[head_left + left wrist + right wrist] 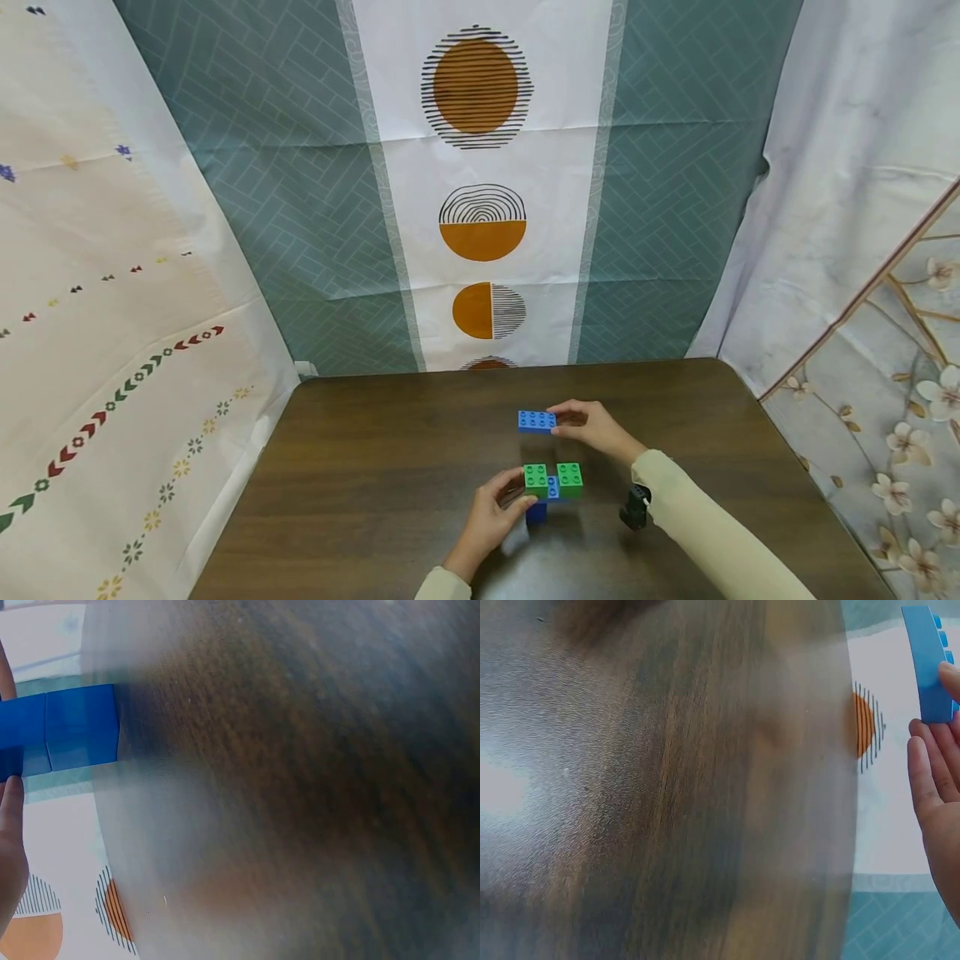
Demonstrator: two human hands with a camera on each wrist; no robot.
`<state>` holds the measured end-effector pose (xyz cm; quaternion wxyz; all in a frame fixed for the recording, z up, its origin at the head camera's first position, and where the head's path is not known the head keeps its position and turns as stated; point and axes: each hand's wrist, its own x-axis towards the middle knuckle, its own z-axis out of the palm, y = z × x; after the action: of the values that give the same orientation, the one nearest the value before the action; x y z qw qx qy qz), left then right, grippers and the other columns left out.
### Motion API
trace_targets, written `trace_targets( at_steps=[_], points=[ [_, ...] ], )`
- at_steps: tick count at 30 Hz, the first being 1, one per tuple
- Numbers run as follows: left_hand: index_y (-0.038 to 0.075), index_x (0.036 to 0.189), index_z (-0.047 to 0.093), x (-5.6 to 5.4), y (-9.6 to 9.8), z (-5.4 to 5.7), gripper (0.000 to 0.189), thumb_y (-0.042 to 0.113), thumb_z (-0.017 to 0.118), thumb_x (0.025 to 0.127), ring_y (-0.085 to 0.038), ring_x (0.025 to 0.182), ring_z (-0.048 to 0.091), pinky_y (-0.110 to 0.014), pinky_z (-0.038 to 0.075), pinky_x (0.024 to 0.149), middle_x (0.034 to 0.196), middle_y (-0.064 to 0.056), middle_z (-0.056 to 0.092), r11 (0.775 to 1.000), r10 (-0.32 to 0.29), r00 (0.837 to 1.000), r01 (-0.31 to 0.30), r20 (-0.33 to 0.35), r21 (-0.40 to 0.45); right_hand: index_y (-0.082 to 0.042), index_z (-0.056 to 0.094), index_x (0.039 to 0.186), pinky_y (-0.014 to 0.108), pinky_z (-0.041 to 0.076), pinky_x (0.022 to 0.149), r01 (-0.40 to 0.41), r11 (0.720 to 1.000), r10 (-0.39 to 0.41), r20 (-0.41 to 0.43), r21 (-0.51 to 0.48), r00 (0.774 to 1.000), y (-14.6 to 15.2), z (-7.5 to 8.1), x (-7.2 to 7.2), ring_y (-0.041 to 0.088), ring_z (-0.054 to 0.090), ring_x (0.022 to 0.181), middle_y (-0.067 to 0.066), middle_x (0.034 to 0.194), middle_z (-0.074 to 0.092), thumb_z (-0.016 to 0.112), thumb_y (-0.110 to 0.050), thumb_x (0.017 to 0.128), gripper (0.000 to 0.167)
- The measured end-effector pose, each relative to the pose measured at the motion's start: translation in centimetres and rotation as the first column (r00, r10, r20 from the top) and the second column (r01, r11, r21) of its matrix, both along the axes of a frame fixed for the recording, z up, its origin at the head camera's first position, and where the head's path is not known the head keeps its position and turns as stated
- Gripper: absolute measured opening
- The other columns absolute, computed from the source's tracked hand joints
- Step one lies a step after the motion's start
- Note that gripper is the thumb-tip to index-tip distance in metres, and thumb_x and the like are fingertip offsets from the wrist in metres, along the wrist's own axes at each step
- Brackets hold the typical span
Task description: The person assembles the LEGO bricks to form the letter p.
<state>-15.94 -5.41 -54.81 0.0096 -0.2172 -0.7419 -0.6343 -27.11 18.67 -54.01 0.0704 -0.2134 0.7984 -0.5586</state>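
Over the table, my right hand [591, 425] pinches a blue eight-stud toy brick [536, 423] by its right end, studs up. In the right wrist view the thumb lies along the studded side of that blue brick [927, 667], fingers at its end. Closer to me, my left hand [489, 518] grips the left side of a small brick build. Two green bricks, left [536, 476] and right [570, 475], top it, with blue studs [552, 487] showing in the gap between them. Stacked blue bricks [81, 726] form its lower part in the left wrist view.
The dark brown wooden table [390, 450] has its far edge against a teal and white patterned cloth [322, 208]. Patterned light cloths hang at left [135, 350] and right [847, 275]. A black device [636, 507] sits on the right wrist, low over the table.
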Motion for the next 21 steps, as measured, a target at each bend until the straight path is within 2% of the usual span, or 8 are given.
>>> trace_targets(
  at_steps=[7,15,21],
  points=[
    [-0.006,0.119,0.061,0.0,0.0,0.1,0.034,0.004,0.069,0.087,-0.031,0.105,0.064,-0.041,0.054,0.088,0.113,-0.022,0.064,1.000,0.009,1.000,-0.009,-0.004,-0.005,-0.001,0.063,0.122,0.025,0.055,0.081,-0.039,0.999,0.039,-0.033,-0.001,0.999,0.1,0.9,1.1,0.025,0.063,0.097,0.015,0.113,0.064,0.070,-0.013,0.089,0.036],
    [-0.006,0.119,0.061,0.0,0.0,0.0,0.035,0.003,0.070,0.087,-0.040,0.107,0.061,-0.039,0.053,0.090,0.115,-0.023,0.063,1.000,-0.002,1.000,0.001,0.028,0.011,-0.006,0.065,0.120,0.024,0.054,0.083,-0.059,0.998,0.060,-0.059,0.012,0.996,0.4,2.1,2.4,0.018,0.063,0.093,0.011,0.108,0.065,0.072,-0.016,0.087,0.035],
    [0.002,0.121,0.062,-1.1,0.0,-2.7,0.036,0.013,0.071,0.087,-0.029,0.108,0.063,-0.031,0.053,0.090,0.116,-0.015,0.065,1.000,0.014,0.999,-0.014,0.041,-0.002,-0.007,0.065,0.120,0.025,0.055,0.083,-0.081,0.997,0.081,-0.067,0.006,0.994,0.8,2.7,3.4,0.019,0.063,0.094,0.010,0.109,0.064,0.072,-0.014,0.087,0.034]
  ],
)
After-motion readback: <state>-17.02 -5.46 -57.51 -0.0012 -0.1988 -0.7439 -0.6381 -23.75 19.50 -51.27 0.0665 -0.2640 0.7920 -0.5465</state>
